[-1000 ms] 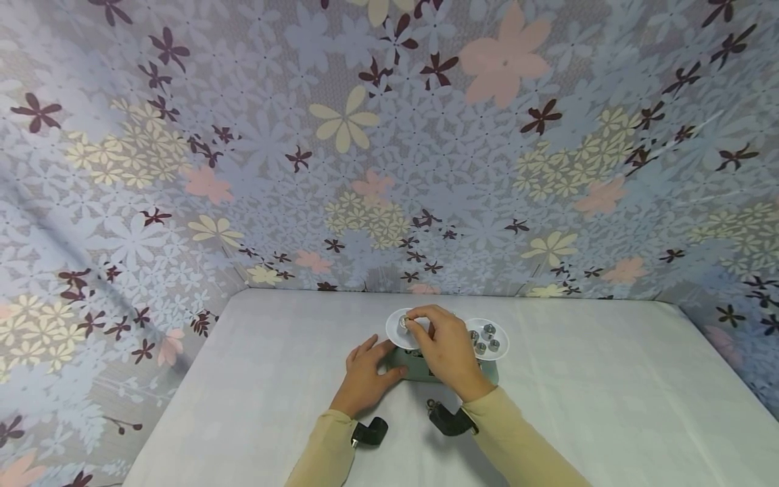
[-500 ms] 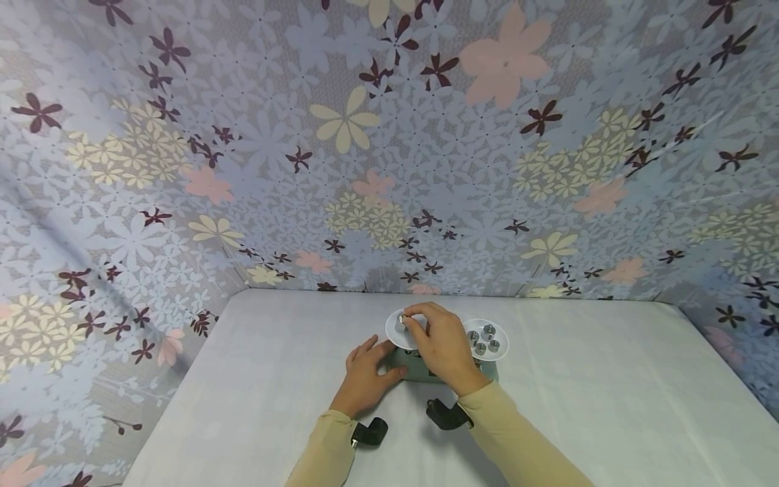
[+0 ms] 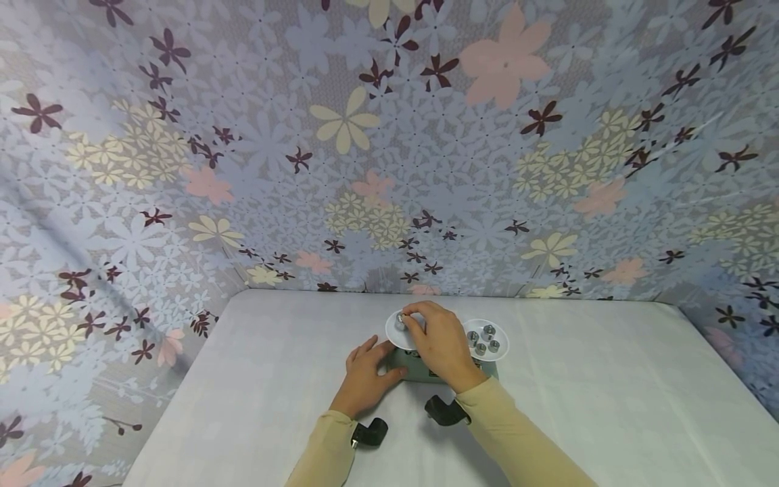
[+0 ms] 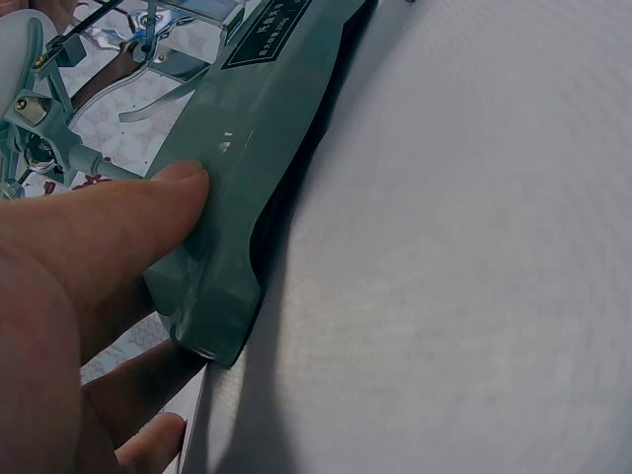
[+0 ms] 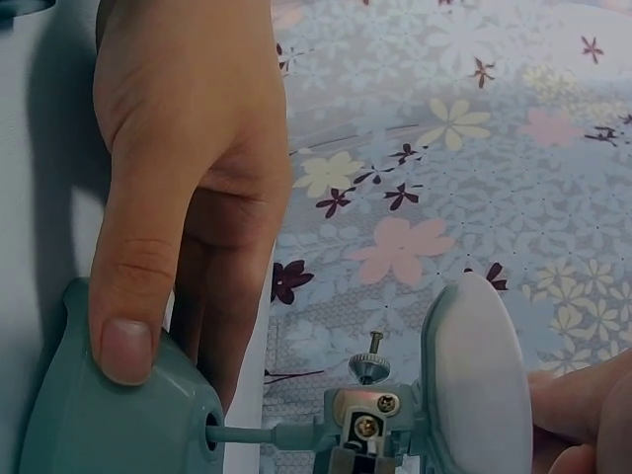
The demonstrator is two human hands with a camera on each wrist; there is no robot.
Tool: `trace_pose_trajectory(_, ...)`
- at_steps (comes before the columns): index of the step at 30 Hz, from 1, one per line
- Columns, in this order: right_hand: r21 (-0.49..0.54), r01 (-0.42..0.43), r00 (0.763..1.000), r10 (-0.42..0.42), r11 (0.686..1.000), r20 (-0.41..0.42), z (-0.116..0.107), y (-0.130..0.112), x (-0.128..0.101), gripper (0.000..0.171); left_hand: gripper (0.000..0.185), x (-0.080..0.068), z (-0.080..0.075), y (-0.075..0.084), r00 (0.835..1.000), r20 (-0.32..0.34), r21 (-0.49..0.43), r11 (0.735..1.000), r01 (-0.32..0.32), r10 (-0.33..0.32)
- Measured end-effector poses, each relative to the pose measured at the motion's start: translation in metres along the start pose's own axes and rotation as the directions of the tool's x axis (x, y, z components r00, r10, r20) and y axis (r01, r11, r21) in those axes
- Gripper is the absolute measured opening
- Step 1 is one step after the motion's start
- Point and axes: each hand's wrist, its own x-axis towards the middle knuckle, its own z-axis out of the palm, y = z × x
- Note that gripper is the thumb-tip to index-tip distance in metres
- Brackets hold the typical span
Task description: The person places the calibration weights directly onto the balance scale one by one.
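A small balance scale with a green base [image 3: 420, 370] stands near the table's far edge. My left hand [image 3: 365, 379] grips the base's left end [image 4: 247, 197], thumb on top [image 5: 123, 336] and fingers behind it. My right hand [image 3: 437, 343] reaches over the scale and pinches a small metal weight [image 3: 401, 320] just above the white left pan [image 3: 392, 333]. The white right pan [image 3: 500, 341] carries several metal weights [image 3: 483, 338]. In the right wrist view the left pan [image 5: 474, 385] shows edge-on beside my right fingertips [image 5: 583, 415].
The white table [image 3: 578, 406] ends at flowered walls [image 3: 365, 135] behind and to both sides. Black wrist cameras [image 3: 370, 431] sit on both sleeves. The scale's beam and pivot parts [image 4: 59, 109] show above the base.
My right hand with the weight has crept slightly away from me over the left pan. The left hand has stayed on the base.
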Motion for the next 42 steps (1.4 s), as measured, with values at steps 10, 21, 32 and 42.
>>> trace_pose_trajectory(10,-0.015,-0.005,1.000,0.005,1.000,0.005,0.000,-0.001,0.001,0.013,0.054,0.000,0.000,0.000,1.000,0.004,-0.006,1.000,0.005,-0.005)
trace_pose_trajectory(21,-0.014,0.018,1.000,-0.018,1.000,-0.003,-0.001,-0.001,0.000,0.018,0.054,0.000,0.001,-0.001,1.000,0.001,0.005,1.000,0.001,-0.001)
trace_pose_trajectory(32,0.015,0.064,0.997,-0.064,0.998,-0.031,-0.010,0.000,-0.011,0.015,0.054,-0.002,0.000,0.001,1.000,0.000,0.014,1.000,-0.008,0.008)
trace_pose_trajectory(42,0.043,0.102,0.994,-0.101,0.994,-0.033,-0.017,0.002,-0.024,0.016,0.055,-0.001,0.000,0.001,1.000,-0.003,0.020,1.000,-0.007,0.007)
